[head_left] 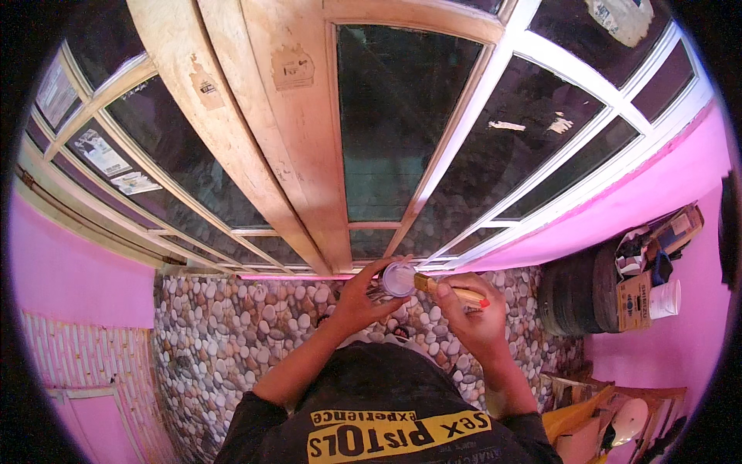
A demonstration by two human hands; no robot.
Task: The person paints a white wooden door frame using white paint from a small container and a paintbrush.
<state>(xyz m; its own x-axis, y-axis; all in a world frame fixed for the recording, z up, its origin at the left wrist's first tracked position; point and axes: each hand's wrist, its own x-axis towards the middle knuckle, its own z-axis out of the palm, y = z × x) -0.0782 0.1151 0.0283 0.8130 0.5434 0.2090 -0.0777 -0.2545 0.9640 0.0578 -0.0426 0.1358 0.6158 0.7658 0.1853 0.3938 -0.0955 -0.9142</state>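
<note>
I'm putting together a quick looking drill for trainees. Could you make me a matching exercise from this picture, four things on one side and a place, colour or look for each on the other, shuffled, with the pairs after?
Things:
1. Cup
2. Paintbrush
3. Floor
4. Right-hand wall

Place, colour or look:
A. Pink
B. Held in the right hand
C. Rounded-stone look, in mixed colours
D. Held in the left hand

Right pairs: 1-D, 2-B, 3-C, 4-A
</note>
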